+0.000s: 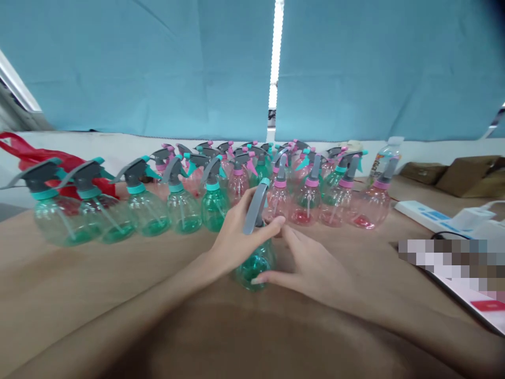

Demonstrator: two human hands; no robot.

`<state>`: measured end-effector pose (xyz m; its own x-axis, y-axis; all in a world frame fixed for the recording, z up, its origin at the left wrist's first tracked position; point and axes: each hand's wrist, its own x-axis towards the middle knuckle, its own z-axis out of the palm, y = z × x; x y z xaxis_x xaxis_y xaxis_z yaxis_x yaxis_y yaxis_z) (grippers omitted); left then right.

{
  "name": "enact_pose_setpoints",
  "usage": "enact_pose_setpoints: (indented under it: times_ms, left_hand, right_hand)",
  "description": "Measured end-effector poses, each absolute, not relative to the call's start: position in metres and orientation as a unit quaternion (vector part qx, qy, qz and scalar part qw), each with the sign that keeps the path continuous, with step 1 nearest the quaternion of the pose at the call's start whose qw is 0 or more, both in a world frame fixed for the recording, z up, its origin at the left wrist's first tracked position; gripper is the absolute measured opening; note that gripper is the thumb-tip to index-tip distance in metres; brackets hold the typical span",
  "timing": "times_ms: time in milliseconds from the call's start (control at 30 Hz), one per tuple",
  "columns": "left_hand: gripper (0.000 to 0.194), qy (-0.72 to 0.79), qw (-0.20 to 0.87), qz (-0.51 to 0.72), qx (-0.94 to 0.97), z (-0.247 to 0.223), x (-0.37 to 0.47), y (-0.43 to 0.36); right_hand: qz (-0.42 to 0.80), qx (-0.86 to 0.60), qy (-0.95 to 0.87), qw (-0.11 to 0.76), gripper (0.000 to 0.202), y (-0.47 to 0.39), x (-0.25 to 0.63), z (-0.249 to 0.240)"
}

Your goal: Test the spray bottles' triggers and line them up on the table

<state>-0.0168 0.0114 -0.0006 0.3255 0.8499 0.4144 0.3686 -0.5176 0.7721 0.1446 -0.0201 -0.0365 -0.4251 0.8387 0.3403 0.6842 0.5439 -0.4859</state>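
A green spray bottle with a grey trigger head stands slightly tilted in front of me, between my two hands. My left hand is wrapped round its neck just below the grey head, thumb across the front. On the bottle's right side my right hand grips the round body, its thumb low on the front. The far fingers of both hands are hidden behind the bottle. Just beyond, a pink spray bottle and a green spray bottle stand upright in the front row.
Several more green and pink spray bottles stand in rows across the brown table. On the right are a white power strip, a flat device and a clear drink bottle. A red bag lies at left.
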Motion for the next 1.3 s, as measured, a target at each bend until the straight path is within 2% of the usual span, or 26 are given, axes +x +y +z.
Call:
enact_pose_setpoints:
  times_ms: [200, 333, 500, 767, 1000, 1300]
  left_hand:
    - [0.068, 0.429, 0.27, 0.375, 0.776, 0.003, -0.03, 0.006]
    - [0.072, 0.452, 0.254, 0.37, 0.771, -0.008, -0.055, 0.002]
    - [0.062, 0.51, 0.194, 0.367, 0.753, -0.016, -0.089, -0.005]
    - [0.045, 0.541, 0.117, 0.297, 0.778, -0.019, -0.107, -0.008]
    - [0.033, 0.507, 0.119, 0.261, 0.813, -0.034, -0.099, 0.006]
    - [0.032, 0.499, 0.132, 0.247, 0.82, -0.042, -0.089, 0.016]
  right_hand:
    - [0.096, -0.465, -0.825, 0.305, 0.073, -0.014, 0.119, -0.032]
    - [0.095, -0.488, -0.824, 0.272, 0.066, 0.003, 0.114, -0.026]
    - [0.051, -0.522, -0.817, 0.238, 0.054, 0.039, 0.111, -0.018]
    - [-0.002, -0.576, -0.795, 0.193, 0.06, 0.07, 0.098, -0.009]
    - [-0.009, -0.602, -0.78, 0.172, 0.065, 0.081, 0.092, -0.003]
    - [-0.003, -0.614, -0.77, 0.174, 0.066, 0.09, 0.088, -0.003]
